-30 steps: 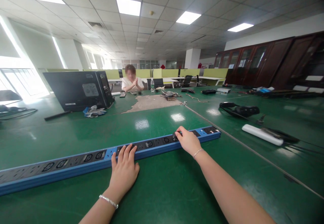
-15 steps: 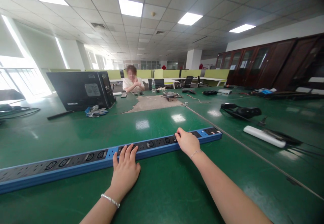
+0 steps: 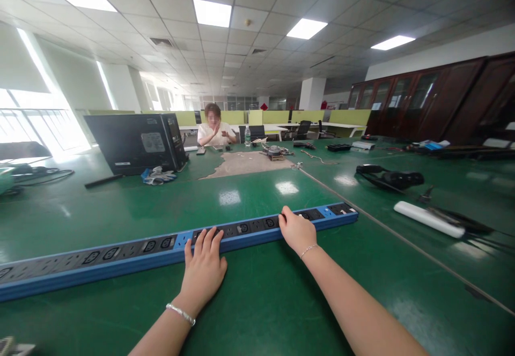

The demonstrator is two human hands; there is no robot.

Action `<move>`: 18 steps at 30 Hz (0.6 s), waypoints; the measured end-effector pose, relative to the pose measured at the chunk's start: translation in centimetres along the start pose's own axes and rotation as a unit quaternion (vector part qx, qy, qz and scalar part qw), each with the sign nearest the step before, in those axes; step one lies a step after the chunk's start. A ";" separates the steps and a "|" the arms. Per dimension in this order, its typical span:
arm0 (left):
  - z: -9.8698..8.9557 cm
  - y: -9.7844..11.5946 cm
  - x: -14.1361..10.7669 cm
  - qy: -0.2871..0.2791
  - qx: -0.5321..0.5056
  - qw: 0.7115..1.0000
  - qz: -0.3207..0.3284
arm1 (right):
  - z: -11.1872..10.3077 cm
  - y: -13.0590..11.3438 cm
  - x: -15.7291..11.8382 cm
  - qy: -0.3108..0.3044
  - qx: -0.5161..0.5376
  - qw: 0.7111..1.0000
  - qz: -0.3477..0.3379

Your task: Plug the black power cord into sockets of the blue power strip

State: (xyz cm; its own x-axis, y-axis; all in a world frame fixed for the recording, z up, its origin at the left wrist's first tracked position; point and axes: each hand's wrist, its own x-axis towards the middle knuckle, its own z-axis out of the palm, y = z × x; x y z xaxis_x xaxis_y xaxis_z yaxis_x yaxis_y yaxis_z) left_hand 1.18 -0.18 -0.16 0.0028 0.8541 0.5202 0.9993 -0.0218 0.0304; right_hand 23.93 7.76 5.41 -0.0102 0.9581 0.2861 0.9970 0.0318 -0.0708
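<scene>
A long blue power strip [image 3: 249,243] with black sockets lies slantwise across the green table, its left end running out of the picture. My left hand [image 3: 204,265] rests on it with fingers stretched and apart, the fingertips over the sockets beside a blue outlet section. Further right along the strip, my right hand [image 3: 298,231] is closed in a pinch at the socket face. Whatever its fingertips grip is hidden behind the fingers. Both wrists wear bracelets.
A black computer case [image 3: 132,144] stands back left, with gloves [image 3: 158,176] beside it. At the right lie a white bar [image 3: 428,219] and a black corded device [image 3: 390,178]. A person [image 3: 216,126] sits across the table [image 3: 257,313] near a bottle [image 3: 247,136].
The view has shifted slightly, so most things appear a little further right. Both hands stay at about the same places on the power strip. The person opposite has moved their hands.
</scene>
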 end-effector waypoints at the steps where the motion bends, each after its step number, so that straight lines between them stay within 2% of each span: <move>1: 0.0 0.0 0.0 0.000 -0.001 1.000 -0.002 | 0.2 0.1 -0.1 0.002 0.005 1.000 0.000; 8: 0.2 0.0 0.0 0.002 -0.009 1.000 -0.001 | 0.3 0.2 -0.2 0.001 0.009 1.000 0.000; 15: 0.1 -0.1 0.0 0.004 -0.018 1.000 0.000 | -1.2 0.2 1.7 -0.074 0.041 0.996 -0.003; 18: 0.1 -0.1 0.0 0.007 -0.026 1.000 -0.002 | -0.8 0.1 1.4 -0.059 0.044 0.997 0.008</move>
State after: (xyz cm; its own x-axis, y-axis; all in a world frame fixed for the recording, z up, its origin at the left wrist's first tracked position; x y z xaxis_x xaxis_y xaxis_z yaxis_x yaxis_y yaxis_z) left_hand 1.11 -0.14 -0.29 -0.0019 0.8467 0.5321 0.9959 -0.0462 0.0772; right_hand 24.04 8.86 6.55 -0.0089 0.9853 0.1705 0.9864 0.0366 -0.1603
